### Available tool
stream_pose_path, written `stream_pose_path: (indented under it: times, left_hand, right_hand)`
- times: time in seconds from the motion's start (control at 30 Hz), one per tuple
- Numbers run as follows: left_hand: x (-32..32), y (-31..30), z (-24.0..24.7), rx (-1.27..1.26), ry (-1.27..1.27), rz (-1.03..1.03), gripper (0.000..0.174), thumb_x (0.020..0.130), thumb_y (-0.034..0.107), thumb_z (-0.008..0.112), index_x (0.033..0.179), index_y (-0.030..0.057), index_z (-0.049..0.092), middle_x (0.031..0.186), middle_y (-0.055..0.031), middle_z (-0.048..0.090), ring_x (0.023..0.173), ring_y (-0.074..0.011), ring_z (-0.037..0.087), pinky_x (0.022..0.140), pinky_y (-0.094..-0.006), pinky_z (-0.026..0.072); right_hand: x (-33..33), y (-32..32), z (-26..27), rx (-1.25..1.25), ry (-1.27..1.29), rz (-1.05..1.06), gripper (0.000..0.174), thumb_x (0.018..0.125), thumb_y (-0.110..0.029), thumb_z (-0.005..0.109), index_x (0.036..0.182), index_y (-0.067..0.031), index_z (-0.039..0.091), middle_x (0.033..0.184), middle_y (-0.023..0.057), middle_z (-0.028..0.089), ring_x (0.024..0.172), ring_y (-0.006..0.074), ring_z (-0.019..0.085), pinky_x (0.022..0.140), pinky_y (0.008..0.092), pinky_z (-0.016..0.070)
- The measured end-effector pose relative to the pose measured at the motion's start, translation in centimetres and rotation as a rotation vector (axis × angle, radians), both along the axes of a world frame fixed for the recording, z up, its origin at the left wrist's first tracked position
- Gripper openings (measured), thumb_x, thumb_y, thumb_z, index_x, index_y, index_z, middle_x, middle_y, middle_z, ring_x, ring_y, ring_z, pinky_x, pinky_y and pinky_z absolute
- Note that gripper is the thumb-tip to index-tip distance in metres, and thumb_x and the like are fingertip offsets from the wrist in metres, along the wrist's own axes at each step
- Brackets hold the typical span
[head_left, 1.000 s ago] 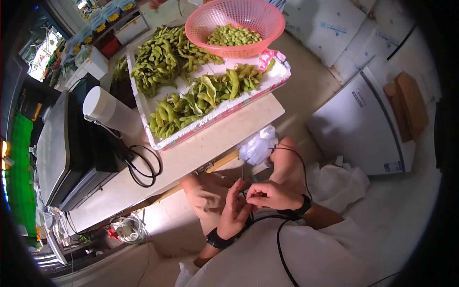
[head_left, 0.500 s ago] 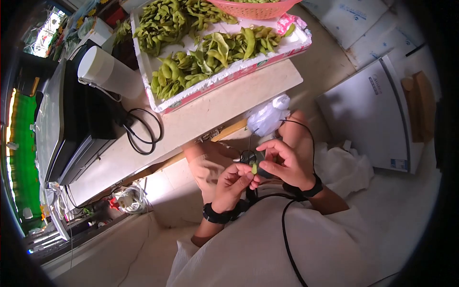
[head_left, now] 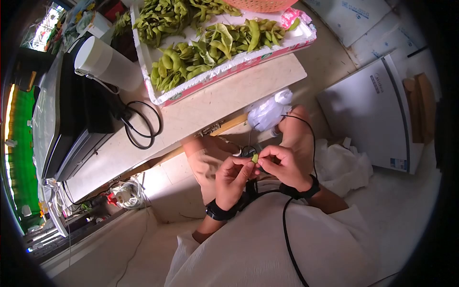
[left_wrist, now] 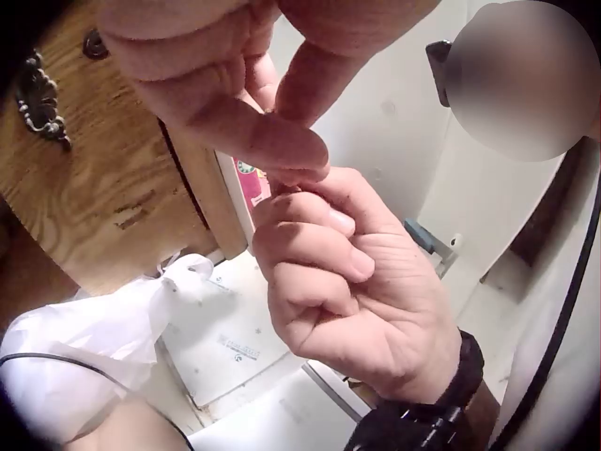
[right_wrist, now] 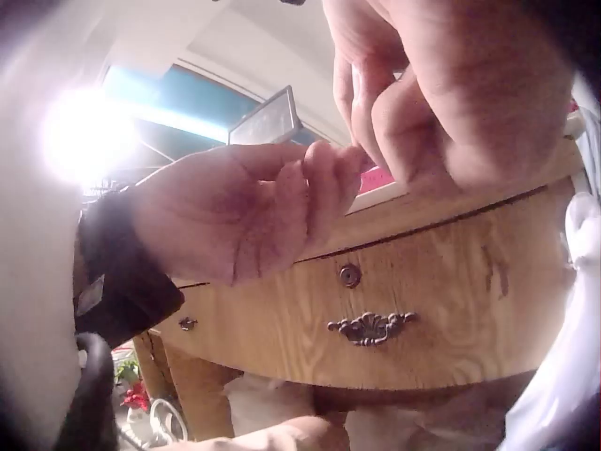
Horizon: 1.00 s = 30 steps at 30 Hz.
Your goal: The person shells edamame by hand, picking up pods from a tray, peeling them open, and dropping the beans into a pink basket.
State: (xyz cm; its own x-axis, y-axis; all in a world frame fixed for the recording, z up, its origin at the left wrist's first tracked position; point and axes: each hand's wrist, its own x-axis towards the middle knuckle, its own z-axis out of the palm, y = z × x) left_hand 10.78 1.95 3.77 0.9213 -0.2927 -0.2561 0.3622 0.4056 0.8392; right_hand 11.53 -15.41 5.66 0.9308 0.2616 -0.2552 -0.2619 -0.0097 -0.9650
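A small green edamame pod (head_left: pixel 255 158) is held above the lap, between both hands. My left hand (head_left: pixel 232 178) pinches it between thumb and index finger. From the other side, my right hand (head_left: pixel 287 166) brings thumb and forefinger together at the pod's end and grips it there. In the left wrist view the right hand (left_wrist: pixel 347 282) shows its other fingers curled toward the palm; fingers hide the pod. The right wrist view has the left hand (right_wrist: pixel 244 211) meeting the right at the fingertips. Heaps of edamame pods (head_left: pixel 174 60) lie in a white foam tray (head_left: pixel 229 67) on the table.
A pink colander (head_left: pixel 265 5) stands at the tray's back. Left of the tray are a white cup (head_left: pixel 107 64), a looped black cable (head_left: pixel 143 126) and a dark monitor-like device (head_left: pixel 71 115). A white plastic bag (head_left: pixel 270 112) hangs by the table edge; a drawer front (right_wrist: pixel 423 291) faces the knees.
The hands were first together without a visible pod, then the left held a pod while the right was raised apart. Now the right fingers have come to the pod. The head view has tilted downward.
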Motion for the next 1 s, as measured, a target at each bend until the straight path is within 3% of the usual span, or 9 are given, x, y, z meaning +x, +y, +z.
stream_pose_path:
  times: [0.7, 0.77, 0.83, 0.93, 1.0]
  left_hand:
    - [0.1, 0.6, -1.4, -0.070, 0.029, -0.087, 0.005, 0.091, 0.003, 0.053, 0.095, -0.0005, 0.053, 0.093, -0.0120, 0.065, 0.078, -0.0138, 0.063, 0.072, -0.0254, 0.0526]
    - [0.4, 0.3, -1.1, -0.066, 0.048, -0.066, 0.007, 0.090, 0.003, 0.055, 0.096, -0.0009, 0.054, 0.093, -0.0111, 0.065, 0.078, -0.0136, 0.063, 0.072, -0.0254, 0.0526]
    - [0.4, -0.3, -0.8, -0.062, 0.068, -0.047, 0.009, 0.090, 0.004, 0.057, 0.097, -0.0013, 0.054, 0.093, -0.0103, 0.065, 0.078, -0.0133, 0.064, 0.072, -0.0254, 0.0526]
    - [0.7, -0.9, 0.3, 0.640, -0.406, 0.042, 0.016, 0.083, 0.003, 0.066, 0.096, -0.0030, 0.059, 0.088, -0.0101, 0.067, 0.076, -0.0131, 0.065, 0.066, -0.0244, 0.0520]
    - [0.7, -1.0, 0.4, 0.761, -0.466, 0.034, 0.017, 0.081, 0.001, 0.068, 0.095, -0.0028, 0.060, 0.087, -0.0095, 0.066, 0.077, -0.0119, 0.064, 0.067, -0.0240, 0.0515]
  right_hand:
    - [-0.3, 0.8, -2.1, 0.073, -0.050, -0.087, 0.006, 0.085, -0.002, 0.058, 0.084, -0.0005, 0.052, 0.076, 0.0000, 0.058, 0.062, 0.0023, 0.054, 0.054, 0.0192, 0.0452]
    - [-0.2, 0.6, -2.5, 0.163, 0.101, -0.109, 0.005, 0.085, -0.003, 0.057, 0.084, -0.0008, 0.053, 0.076, 0.0003, 0.059, 0.064, 0.0026, 0.055, 0.055, 0.0188, 0.0450]
    - [0.1, 0.7, -2.2, 0.124, 0.082, -0.137, 0.004, 0.085, -0.004, 0.057, 0.084, -0.0011, 0.054, 0.075, -0.0004, 0.058, 0.065, 0.0023, 0.053, 0.055, 0.0184, 0.0440]
    - [0.5, 0.4, -2.2, 0.054, 0.056, -0.144, 0.004, 0.085, -0.004, 0.057, 0.083, -0.0016, 0.055, 0.073, -0.0020, 0.055, 0.065, 0.0017, 0.050, 0.056, 0.0178, 0.0418]
    - [0.7, 0.2, -2.1, 0.024, 0.050, -0.123, 0.004, 0.085, -0.004, 0.058, 0.083, -0.0018, 0.056, 0.072, -0.0028, 0.054, 0.065, 0.0014, 0.048, 0.057, 0.0176, 0.0407]
